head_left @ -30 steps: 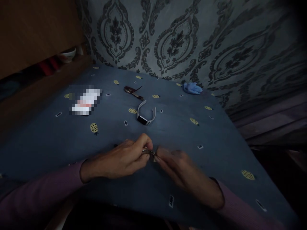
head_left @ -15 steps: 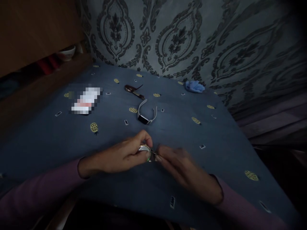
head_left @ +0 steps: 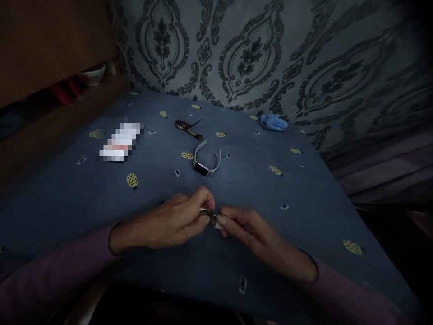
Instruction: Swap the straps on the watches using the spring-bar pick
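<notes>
Just now, in the head view, my left hand (head_left: 162, 225) is pinching a watch (head_left: 204, 210) between thumb and forefinger, the shiny curved rim showing and the rest hiding behind my fingers. My right hand (head_left: 255, 230) is meeting it from the other side, thumb and fingertips closing narrowly on a pale tab (head_left: 219, 224) at the watch's edge; whether the tab is belonging to the watch, I can't tell. Both hands are working low over the near part of the table (head_left: 257, 180), their fingertips almost touching. Beyond them, a smartwatch (head_left: 202, 169) is lying with its light band open and curving away from me, its dark screen facing my way. Just behind that, a brown watch (head_left: 184, 126) is resting with its strap spreading. Off to my left, a pixelated white thing (head_left: 122, 142) is lying flat, and a blue cloth (head_left: 273, 122) is sitting crumpled at the far right, near the patterned wall (head_left: 250, 58). Past the table's left side, a bowl (head_left: 94, 76) is standing on a shelf.
</notes>
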The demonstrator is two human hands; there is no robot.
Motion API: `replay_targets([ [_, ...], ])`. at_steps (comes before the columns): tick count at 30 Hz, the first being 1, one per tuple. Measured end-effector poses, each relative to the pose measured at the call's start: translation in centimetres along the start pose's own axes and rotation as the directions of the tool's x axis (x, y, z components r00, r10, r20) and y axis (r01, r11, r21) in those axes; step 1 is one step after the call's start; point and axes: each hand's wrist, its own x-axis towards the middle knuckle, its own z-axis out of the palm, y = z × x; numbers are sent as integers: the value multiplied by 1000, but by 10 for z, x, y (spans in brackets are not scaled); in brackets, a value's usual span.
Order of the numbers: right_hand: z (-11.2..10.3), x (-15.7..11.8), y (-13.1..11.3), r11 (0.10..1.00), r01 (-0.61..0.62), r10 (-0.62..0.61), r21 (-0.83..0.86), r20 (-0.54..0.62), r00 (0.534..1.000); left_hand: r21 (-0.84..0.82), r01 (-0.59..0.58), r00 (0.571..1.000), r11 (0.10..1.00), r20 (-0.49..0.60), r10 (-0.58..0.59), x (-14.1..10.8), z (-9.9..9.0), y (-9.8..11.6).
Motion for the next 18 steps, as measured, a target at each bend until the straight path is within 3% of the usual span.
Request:
replay_targets([
  [11,-2,3,-2,982,-112,101,152,75,992,302,-158,983,940,-45,179,-2,13,-13],
  [18,-1,4,2,967,-114,97,226,86,992,256,-167,976,952,-96,197,-2,15,-12],
])
